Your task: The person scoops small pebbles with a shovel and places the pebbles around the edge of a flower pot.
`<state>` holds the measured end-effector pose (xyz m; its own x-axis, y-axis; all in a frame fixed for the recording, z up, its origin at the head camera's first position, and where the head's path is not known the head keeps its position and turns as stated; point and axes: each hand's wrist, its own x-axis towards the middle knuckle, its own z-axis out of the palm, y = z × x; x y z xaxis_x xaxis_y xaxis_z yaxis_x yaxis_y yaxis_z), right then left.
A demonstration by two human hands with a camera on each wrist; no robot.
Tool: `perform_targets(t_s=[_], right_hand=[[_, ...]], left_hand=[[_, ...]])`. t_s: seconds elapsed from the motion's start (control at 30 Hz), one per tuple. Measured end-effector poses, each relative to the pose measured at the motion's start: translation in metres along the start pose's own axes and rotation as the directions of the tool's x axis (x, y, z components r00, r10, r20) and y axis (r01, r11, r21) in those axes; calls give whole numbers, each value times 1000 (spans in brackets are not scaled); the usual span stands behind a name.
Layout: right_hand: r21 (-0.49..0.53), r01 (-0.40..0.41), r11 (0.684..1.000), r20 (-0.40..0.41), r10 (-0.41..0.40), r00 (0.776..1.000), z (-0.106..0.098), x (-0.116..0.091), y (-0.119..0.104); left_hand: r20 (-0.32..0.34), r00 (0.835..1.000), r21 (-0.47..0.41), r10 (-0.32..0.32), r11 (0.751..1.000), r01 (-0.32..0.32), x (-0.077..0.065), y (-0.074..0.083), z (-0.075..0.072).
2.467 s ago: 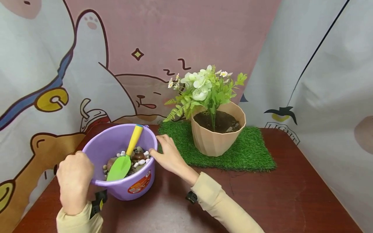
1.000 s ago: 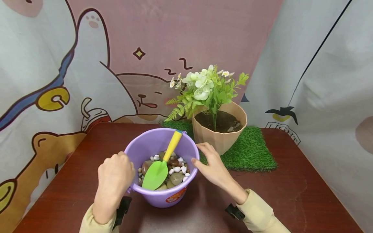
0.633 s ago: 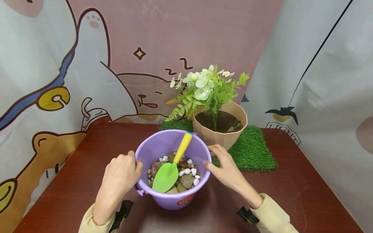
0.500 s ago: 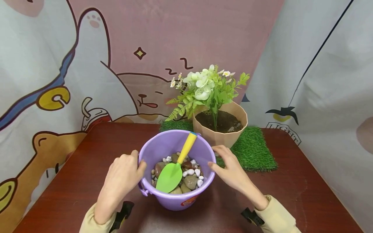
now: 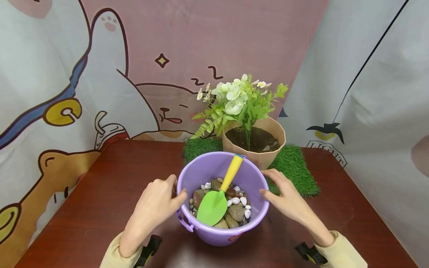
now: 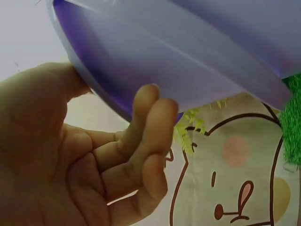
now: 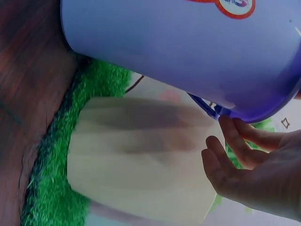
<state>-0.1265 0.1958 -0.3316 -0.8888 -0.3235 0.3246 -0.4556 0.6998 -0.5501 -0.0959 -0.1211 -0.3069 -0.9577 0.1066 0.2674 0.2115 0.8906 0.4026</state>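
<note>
Both hands hold a purple plastic bucket by its rim, in front of a potted plant. On its left side the left hand has the thumb over the rim and the fingers outside, bent under the lip in the left wrist view. Across from it the right hand pinches the rim, thumb inside, fingertips outside by the handle mount in the right wrist view. Inside, a toy trowel with green blade and yellow handle leans on brown and white stones. The bucket's handle hangs at the left front.
Behind the bucket, a peach flowerpot of soil holds white flowers and green leaves. It stands on a green turf mat. The brown table meets a printed cartoon cloth at the back and sides.
Both hands have moved the bucket rightward from the table's left side to in front of the flowerpot, turning it a little. The trowel and stones travel with it. The flowerpot stays put.
</note>
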Motion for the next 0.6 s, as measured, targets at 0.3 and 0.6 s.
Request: perform_targets(t_s=[0.3, 0.6], right_hand=[[-39, 2, 999, 22, -1, 1000, -16, -8, 11], [-44, -61, 997, 77, 65, 995, -27, -14, 21]], left_hand=[[8, 999, -36, 51, 998, -51, 4, 9, 10], [1, 995, -48, 95, 994, -95, 6, 17, 17]])
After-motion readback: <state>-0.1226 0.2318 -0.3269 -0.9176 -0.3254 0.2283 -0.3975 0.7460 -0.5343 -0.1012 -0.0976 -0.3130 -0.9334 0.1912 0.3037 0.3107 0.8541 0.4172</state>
